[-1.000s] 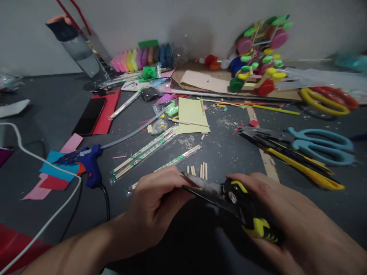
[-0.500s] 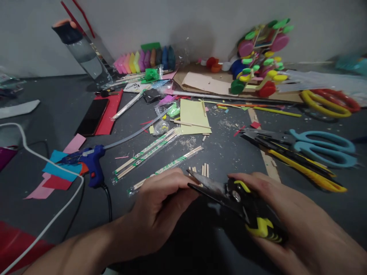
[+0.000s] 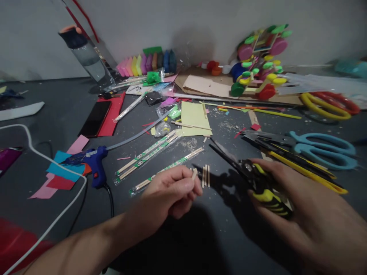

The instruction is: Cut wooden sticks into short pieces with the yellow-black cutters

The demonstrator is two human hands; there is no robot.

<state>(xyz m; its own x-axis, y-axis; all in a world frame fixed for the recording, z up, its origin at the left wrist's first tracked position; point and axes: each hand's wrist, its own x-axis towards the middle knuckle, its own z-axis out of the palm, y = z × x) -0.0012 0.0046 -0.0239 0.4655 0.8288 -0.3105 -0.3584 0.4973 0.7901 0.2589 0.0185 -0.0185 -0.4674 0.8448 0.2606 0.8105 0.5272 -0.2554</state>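
wooden stick (image 3: 194,174) pinched in left fingers (image 3: 185,186), right fingers (image 3: 267,167) curled round shears (image 3: 252,177), short sticks (image 3: 205,176) between, scissors (image 3: 298,147) beyond

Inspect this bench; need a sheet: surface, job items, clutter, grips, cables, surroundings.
Surface: dark tabletop, wood crumbs scattered over the middle.
Job items: one short wood piece held; other pieces lie side by side just beyond the left grip.
Clutter: packaged sticks, glue gun, phone on red sheet, blue-handled scissors.
Left grip: pinching the short wood piece.
Right grip: around the handles of black-and-yellow snips.
Cables: white cable crosses blue paper; black cable runs from the glue gun.
Surroundings: pale wall, water bottle, wheeled models.
Other people: nothing seen.
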